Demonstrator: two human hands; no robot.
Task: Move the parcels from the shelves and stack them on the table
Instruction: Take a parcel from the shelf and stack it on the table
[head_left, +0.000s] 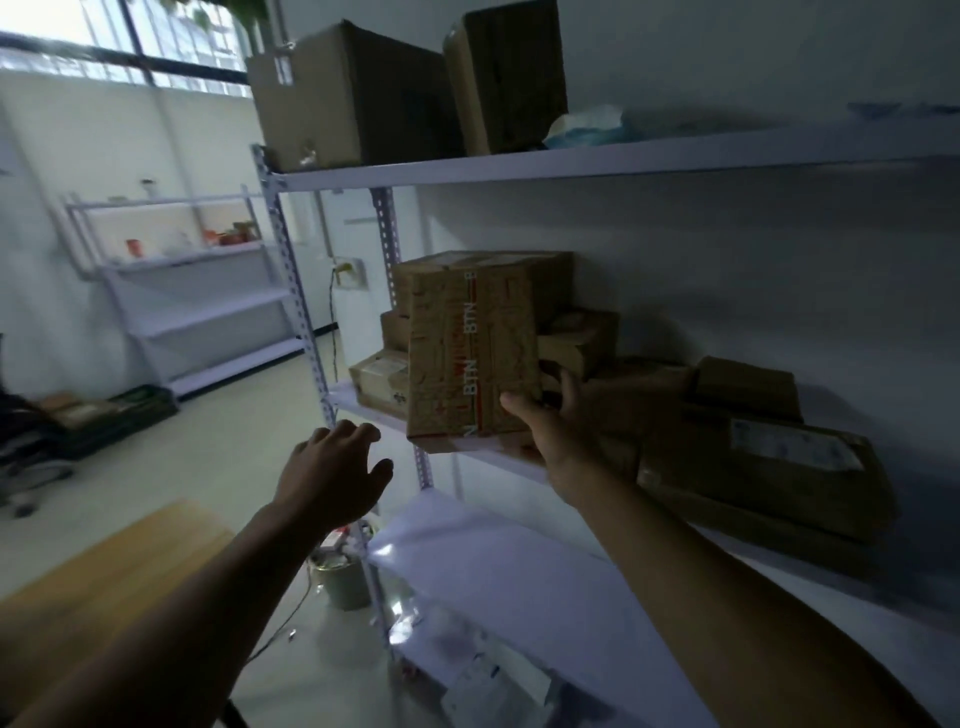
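A brown taped parcel (470, 348) with "BTN" printed on its tape stands tilted at the front edge of the middle shelf (524, 460). My right hand (553, 423) grips its lower right corner, thumb on the front face. My left hand (337, 475) hovers open just left of and below the parcel, fingers spread, touching nothing. Several more brown parcels (769, 457) lie behind and to the right on the same shelf. Two large cardboard boxes (358, 98) stand on the top shelf. A corner of the wooden table (93, 582) shows at the lower left.
The white metal rack has a perforated upright (296, 291) at its left end and a lower shelf (493, 561). A small bucket (340, 577) stands on the floor by the rack. A second white rack (197, 296) stands against the far wall, with a dark crate (119, 421) beside it.
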